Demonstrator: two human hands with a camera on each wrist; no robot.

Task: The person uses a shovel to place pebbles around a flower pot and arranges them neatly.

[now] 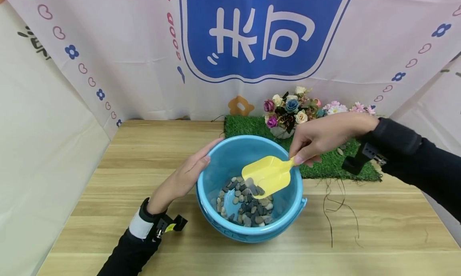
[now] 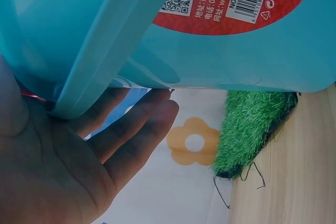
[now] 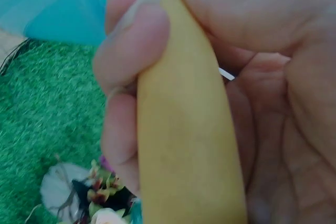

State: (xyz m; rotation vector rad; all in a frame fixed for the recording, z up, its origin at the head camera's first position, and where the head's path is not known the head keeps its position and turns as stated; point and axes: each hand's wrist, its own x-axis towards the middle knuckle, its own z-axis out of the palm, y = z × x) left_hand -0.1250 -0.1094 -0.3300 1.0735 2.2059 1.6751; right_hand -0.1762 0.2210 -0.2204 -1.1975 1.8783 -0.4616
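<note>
A blue bucket [image 1: 248, 237] stands on the table [image 1: 378, 236], wood showing on both sides between it and the left and right edges. The left hand [image 1: 189, 172] rests against the bucket's left rim, fingers loosely extended. Stones [image 1: 252, 212] lie on the bucket's floor, well below its rim. Over the opening, a yellow scoop [image 1: 271, 172] tilts with a few stones at its lip; the right hand [image 1: 320, 138] pinches its handle above the right rim. Behind, a grass mat [image 1: 335, 170] reaches near the table's far edge, bearing flowers [image 1: 288, 108].

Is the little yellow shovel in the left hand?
No, the right hand grips the yellow shovel, while the left hand rests against the blue bucket.
</note>
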